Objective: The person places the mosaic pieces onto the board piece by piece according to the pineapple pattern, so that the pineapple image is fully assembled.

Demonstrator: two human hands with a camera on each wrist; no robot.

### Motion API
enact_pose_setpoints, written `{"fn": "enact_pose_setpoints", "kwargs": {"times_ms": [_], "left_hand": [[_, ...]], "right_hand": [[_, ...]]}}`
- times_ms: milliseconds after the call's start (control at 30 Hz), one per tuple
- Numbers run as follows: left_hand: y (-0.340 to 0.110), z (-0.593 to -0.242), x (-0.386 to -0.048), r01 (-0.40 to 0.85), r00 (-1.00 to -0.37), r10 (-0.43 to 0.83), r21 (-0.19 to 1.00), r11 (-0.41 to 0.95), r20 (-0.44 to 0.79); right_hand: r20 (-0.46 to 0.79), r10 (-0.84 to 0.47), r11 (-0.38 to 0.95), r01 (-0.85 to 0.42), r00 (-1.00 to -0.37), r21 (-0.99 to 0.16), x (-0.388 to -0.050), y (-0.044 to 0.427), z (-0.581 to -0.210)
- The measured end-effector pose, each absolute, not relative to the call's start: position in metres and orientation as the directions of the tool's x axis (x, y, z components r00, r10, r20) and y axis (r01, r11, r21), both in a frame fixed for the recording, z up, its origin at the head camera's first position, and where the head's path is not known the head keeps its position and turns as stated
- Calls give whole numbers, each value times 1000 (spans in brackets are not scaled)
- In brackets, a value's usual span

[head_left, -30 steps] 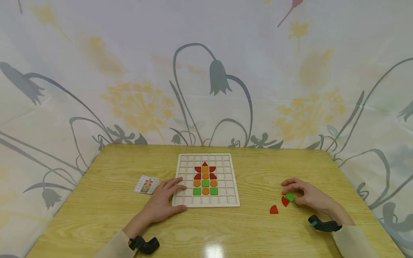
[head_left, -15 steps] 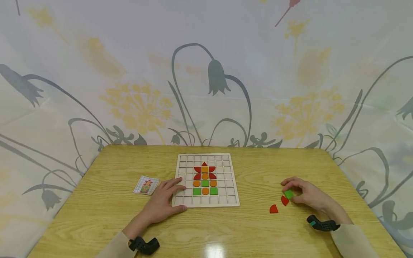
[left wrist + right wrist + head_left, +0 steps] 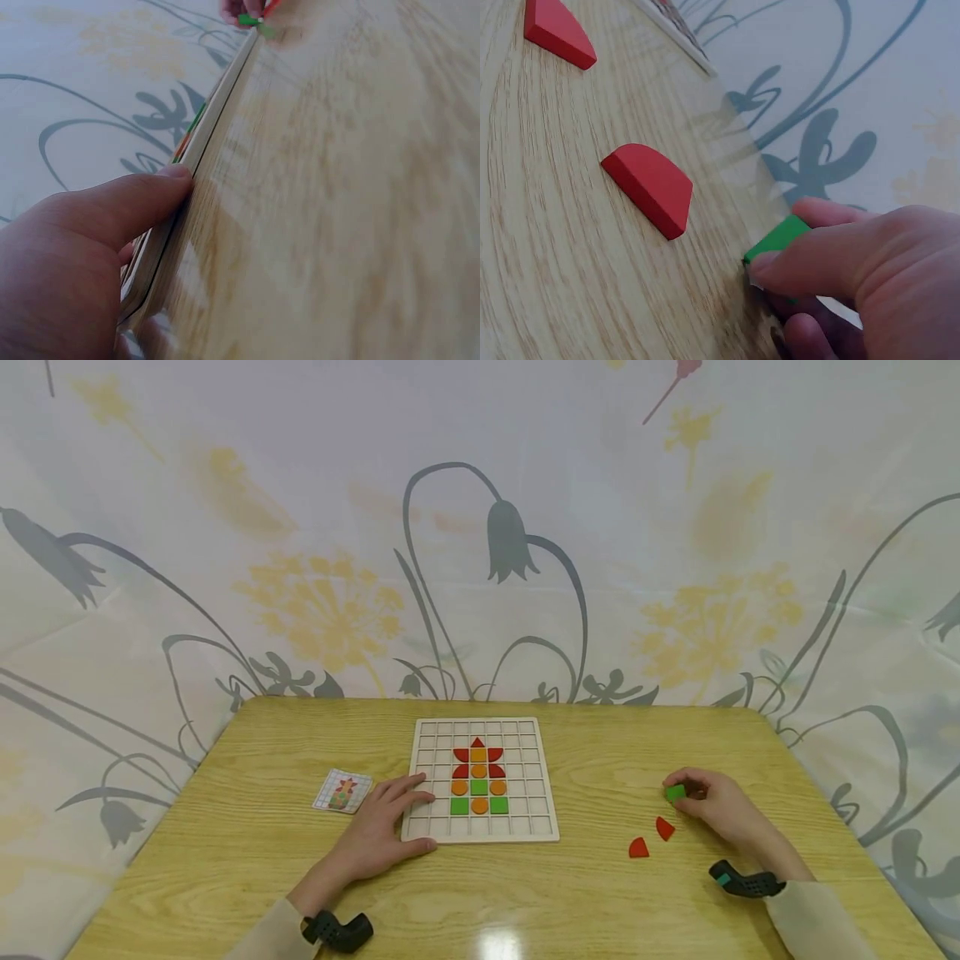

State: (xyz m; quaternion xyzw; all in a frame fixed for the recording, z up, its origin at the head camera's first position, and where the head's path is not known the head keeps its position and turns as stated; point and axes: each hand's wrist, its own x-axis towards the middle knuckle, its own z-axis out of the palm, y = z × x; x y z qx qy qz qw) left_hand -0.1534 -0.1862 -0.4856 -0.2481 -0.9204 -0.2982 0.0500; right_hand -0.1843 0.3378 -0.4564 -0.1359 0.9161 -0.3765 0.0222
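My left hand [image 3: 378, 827] lies at the near-left corner of a white grid board [image 3: 529, 828]. Its fingertips rest on the board's left side, and the thumb [image 3: 146, 201] touches the near edge. Red, orange and green tiles form a figure in the middle of the grid. To the right, my right hand [image 3: 716, 806] pinches a green square tile [image 3: 780, 238] between thumb and fingers, tilted and just above the wooden table. Two red quarter-circle tiles [image 3: 664, 828] lie near that hand, the closer one [image 3: 651, 187] in the middle of the right wrist view.
A small card [image 3: 342, 790] printed with a coloured figure on a grid lies left of the board, beside my left hand. The wooden table [image 3: 480, 893] ends at the back against a flower-patterned cloth [image 3: 480, 610].
My right hand has raised the green tile and drawn it slightly back, away from the red quarter-circles, tilting it. The left hand stays in place on the board.
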Motion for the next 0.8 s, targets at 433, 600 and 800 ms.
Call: {"fn": "enact_pose_setpoints", "kwargs": {"times_ms": [433,600,800], "left_hand": [[-185,-485,-153,485,-873,427,521,703,236],[-186,-485,-152,482,-874,427,524,702,233],[-186,-485,-153,488,-871,429,519,701,239]], "right_hand": [[238,-122,689,-255,-964,-679,-186,318,-458],[300,-126,671,-304,-946,-676,-187,294,-454],[290,-213,574,-360,-933,-736,-185,264,-452]]}}
